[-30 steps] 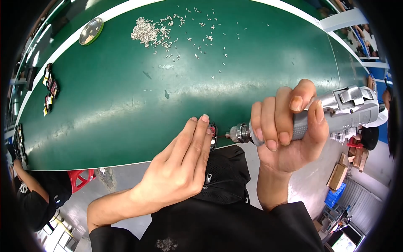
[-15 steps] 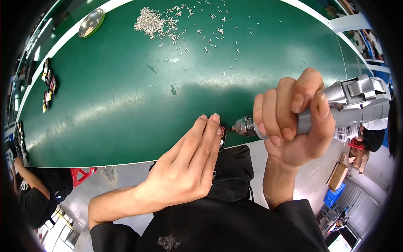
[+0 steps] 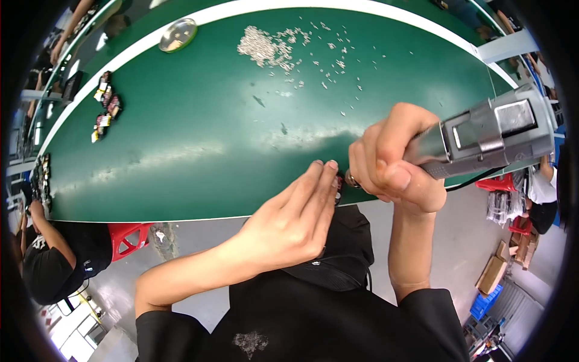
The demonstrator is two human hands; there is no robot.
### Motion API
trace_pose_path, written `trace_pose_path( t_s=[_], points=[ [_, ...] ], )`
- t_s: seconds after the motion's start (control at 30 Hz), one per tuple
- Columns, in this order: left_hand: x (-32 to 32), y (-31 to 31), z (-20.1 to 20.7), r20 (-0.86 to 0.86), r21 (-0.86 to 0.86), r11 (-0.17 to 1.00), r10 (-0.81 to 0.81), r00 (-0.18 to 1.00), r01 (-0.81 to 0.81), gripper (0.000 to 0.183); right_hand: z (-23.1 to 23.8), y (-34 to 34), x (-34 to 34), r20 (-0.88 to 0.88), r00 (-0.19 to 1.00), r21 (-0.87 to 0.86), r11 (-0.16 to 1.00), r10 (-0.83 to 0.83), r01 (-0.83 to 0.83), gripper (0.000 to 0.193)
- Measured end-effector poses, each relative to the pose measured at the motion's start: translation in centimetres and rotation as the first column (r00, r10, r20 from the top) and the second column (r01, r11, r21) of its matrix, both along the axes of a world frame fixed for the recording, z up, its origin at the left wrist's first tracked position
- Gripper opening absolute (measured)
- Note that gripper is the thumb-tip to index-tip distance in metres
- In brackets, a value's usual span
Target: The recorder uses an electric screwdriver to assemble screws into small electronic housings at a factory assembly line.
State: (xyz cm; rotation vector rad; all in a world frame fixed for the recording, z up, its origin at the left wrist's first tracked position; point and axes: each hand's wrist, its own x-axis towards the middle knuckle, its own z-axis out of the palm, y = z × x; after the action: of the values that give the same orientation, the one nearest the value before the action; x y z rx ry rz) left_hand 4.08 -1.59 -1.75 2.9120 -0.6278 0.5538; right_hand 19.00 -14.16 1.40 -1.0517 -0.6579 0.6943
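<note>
My right hand [image 3: 401, 160] is wrapped round a grey power screwdriver [image 3: 490, 134] with a metal lever along its body. Its metal nose points left, toward a small black part with a bit of red [image 3: 339, 192] at the table's near edge; the tip of the bit is hidden. Against that part lies my left hand [image 3: 294, 220], its fingers long and pressed together, holding it in place. Most of the part is covered by those fingers, and the thumb does not show. A black cable [image 3: 479, 180] shows below the screwdriver.
On the green table [image 3: 199, 127] lie a heap of tiny silver screws or pins [image 3: 258, 47] with strays, a round dish [image 3: 192, 37] and several dark parts with yellow labels [image 3: 107, 107]. Another person [image 3: 51, 265] and a red stool [image 3: 113, 241] are at the left.
The view has shifted, so the table things sit farther right. My right hand has turned the screwdriver, bringing its lever side up and its nose closer to my left fingers.
</note>
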Motion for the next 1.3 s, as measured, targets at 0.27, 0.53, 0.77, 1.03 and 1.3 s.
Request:
trace_pose_path(
  t_s=[0.27,0.53,0.77,1.03,1.3],
  points=[
    [-2.8,5.1,0.5,-0.053,-0.061,0.979,0.19,0.98,-0.193,0.045,-0.5,-2.8,1.3,-0.054,0.971,0.652,0.745,0.231,-0.141,0.015],
    [-0.9,14.0,2.0,0.115,-0.025,0.685,0.725,0.679,-0.728,0.048,-4.8,-5.3,-1.1,-0.485,0.867,0.427,0.833,-0.116,0.35,0.014],
    [7.7,11.7,0.8,0.016,-0.199,0.812,0.562,0.827,-0.549,0.02,-4.6,-5.2,-1.1,-0.542,0.838,0.457,0.818,-0.057,0.351,0.012],
    [10.7,12.7,0.7,0.071,0.022,0.883,0.466,0.882,-0.468,0.006,-5.1,-5.6,-1.1,-0.558,0.829,0.458,0.818,-0.04,0.347,0.01],
    [10.8,13.5,1.0,-0.117,-0.466,0.73,0.509,0.853,-0.5,0.012,-4.9,-5.6,-1.0,-0.554,0.832,0.459,0.823,-0.029,0.335,0.011]
  ],
)
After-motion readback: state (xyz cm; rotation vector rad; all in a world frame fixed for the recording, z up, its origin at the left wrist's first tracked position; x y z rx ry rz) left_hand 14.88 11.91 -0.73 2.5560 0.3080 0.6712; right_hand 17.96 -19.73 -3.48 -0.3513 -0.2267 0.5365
